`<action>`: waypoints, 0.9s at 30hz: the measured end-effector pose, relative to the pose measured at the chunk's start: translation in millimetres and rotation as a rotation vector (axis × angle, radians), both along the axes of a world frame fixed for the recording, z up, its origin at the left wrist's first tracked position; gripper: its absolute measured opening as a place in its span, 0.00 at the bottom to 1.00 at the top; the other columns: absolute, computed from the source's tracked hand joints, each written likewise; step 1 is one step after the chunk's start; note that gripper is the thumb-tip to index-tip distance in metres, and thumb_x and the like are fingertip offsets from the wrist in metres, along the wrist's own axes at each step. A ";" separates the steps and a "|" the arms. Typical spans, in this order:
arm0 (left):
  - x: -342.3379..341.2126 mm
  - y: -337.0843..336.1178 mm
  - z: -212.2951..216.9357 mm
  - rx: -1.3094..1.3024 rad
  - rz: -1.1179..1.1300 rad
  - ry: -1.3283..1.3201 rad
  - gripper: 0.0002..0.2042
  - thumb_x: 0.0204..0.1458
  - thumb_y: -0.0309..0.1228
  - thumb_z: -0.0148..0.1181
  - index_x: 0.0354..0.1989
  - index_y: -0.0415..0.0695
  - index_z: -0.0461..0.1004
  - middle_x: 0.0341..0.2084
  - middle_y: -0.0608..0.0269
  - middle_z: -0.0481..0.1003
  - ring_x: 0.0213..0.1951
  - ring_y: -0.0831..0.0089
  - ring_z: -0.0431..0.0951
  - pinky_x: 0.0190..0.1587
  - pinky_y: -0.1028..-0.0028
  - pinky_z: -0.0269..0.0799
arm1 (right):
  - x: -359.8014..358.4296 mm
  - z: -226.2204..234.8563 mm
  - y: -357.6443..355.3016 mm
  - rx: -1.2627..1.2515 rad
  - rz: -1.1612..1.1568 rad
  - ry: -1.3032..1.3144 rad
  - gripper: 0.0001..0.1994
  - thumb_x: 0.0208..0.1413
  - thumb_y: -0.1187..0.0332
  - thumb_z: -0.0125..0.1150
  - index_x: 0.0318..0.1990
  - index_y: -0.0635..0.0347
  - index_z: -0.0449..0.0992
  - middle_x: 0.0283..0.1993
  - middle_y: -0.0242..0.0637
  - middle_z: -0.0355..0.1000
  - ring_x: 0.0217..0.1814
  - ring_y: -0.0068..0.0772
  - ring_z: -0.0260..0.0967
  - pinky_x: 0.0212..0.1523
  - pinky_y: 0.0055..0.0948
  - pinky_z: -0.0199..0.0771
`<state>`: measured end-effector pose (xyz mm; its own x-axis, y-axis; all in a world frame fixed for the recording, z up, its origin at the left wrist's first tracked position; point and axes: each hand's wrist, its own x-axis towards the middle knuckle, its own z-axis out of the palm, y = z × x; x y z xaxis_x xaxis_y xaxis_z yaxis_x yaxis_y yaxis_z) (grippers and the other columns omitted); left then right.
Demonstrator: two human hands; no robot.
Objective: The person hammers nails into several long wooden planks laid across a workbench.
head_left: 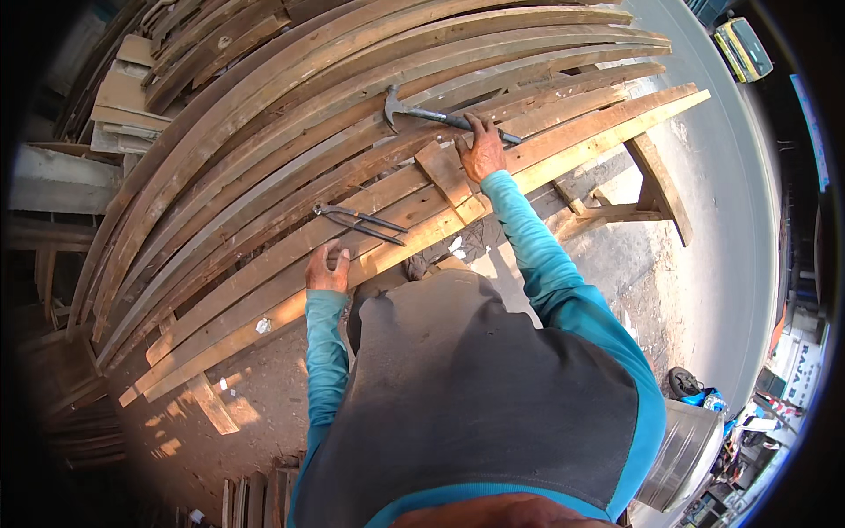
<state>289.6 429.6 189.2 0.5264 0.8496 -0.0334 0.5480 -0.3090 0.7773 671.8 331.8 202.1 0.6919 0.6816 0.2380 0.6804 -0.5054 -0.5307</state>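
A claw hammer [414, 111] with a dark handle lies across the wooden planks, its head toward the left. My right hand [483, 151] is closed over the handle, fingers across it and thumb on the near side. My left hand [328, 269] rests on the nearest plank [255, 324], fingers slightly bent and apart, holding nothing. Just beyond it is a pair of pincers [359, 222] with dark handles, lying loose on the boards with its jaws to the left. A short wooden crosspiece [447, 180] sits across the near planks, between the pincers and my right hand.
Long boards [352, 62] spread side by side beyond my hands. A wooden trestle leg [658, 189] stands under the right end. More timber [132, 88] is piled at the far left. A grey road [726, 176] runs along the right, with a yellow vehicle [744, 50] at its far end.
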 end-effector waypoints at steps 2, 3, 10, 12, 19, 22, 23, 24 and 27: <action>16.7 20.8 7.8 -0.137 0.045 0.008 0.17 0.55 0.33 0.63 0.51 0.38 0.77 0.39 0.51 0.80 0.38 0.66 0.81 0.44 0.67 0.76 | 15.1 -2.4 16.2 -0.011 0.010 -0.042 0.28 0.55 0.63 0.64 0.64 0.53 0.66 0.64 0.51 0.63 0.66 0.55 0.60 0.64 0.50 0.63; 6.2 53.8 -2.6 -0.071 0.048 -0.042 0.18 0.55 0.33 0.64 0.52 0.38 0.76 0.40 0.51 0.80 0.37 0.65 0.82 0.43 0.68 0.77 | 7.5 -4.7 47.6 -0.171 -0.006 0.056 0.28 0.56 0.61 0.63 0.65 0.50 0.66 0.65 0.48 0.62 0.68 0.53 0.58 0.67 0.53 0.59; 25.1 170.2 -24.2 0.322 0.046 0.073 0.21 0.51 0.33 0.66 0.53 0.39 0.74 0.51 0.45 0.74 0.54 0.50 0.73 0.58 0.55 0.68 | 23.2 -50.5 74.0 -0.376 -0.061 -0.034 0.19 0.57 0.55 0.61 0.55 0.43 0.73 0.56 0.40 0.70 0.65 0.48 0.63 0.64 0.59 0.57; 31.5 205.3 -31.6 0.424 0.053 0.119 0.23 0.50 0.34 0.67 0.54 0.39 0.73 0.54 0.44 0.72 0.57 0.47 0.70 0.60 0.53 0.65 | 26.3 -57.6 79.8 -0.395 -0.084 -0.059 0.18 0.57 0.56 0.61 0.53 0.44 0.73 0.54 0.40 0.70 0.63 0.48 0.64 0.63 0.58 0.58; 56.2 254.0 -54.8 0.195 -0.279 0.493 0.38 0.45 0.49 0.71 0.61 0.40 0.67 0.56 0.41 0.70 0.59 0.44 0.68 0.61 0.51 0.64 | 18.2 -60.2 97.8 -0.438 -0.111 -0.026 0.12 0.58 0.61 0.58 0.50 0.45 0.74 0.51 0.42 0.70 0.63 0.50 0.63 0.62 0.59 0.57; 68.2 254.3 -46.7 0.060 -0.336 0.528 0.41 0.44 0.52 0.72 0.63 0.39 0.65 0.59 0.39 0.69 0.61 0.43 0.67 0.62 0.52 0.64 | 23.2 -61.3 96.2 -0.481 -0.118 0.001 0.11 0.58 0.63 0.58 0.48 0.45 0.75 0.52 0.43 0.70 0.63 0.53 0.62 0.62 0.60 0.57; 70.4 257.2 -41.6 0.020 -0.371 0.588 0.45 0.41 0.54 0.73 0.64 0.38 0.64 0.60 0.38 0.68 0.63 0.43 0.66 0.64 0.54 0.64 | 24.7 -65.7 96.2 -0.499 -0.144 -0.012 0.11 0.56 0.63 0.59 0.48 0.45 0.75 0.51 0.43 0.70 0.63 0.55 0.62 0.62 0.61 0.57; 71.3 263.1 -44.7 0.007 -0.374 0.601 0.45 0.41 0.54 0.73 0.64 0.38 0.64 0.60 0.38 0.68 0.63 0.43 0.66 0.64 0.54 0.64 | 25.9 -66.5 99.6 -0.512 -0.166 -0.028 0.12 0.55 0.63 0.60 0.47 0.45 0.76 0.51 0.43 0.70 0.62 0.56 0.62 0.62 0.62 0.58; 76.9 275.4 -40.4 -0.062 -0.435 0.653 0.49 0.36 0.55 0.76 0.66 0.41 0.64 0.59 0.39 0.69 0.63 0.44 0.66 0.64 0.54 0.65 | 21.8 -59.7 102.0 -0.476 -0.158 -0.015 0.13 0.52 0.62 0.64 0.46 0.44 0.77 0.50 0.43 0.70 0.61 0.56 0.62 0.61 0.62 0.59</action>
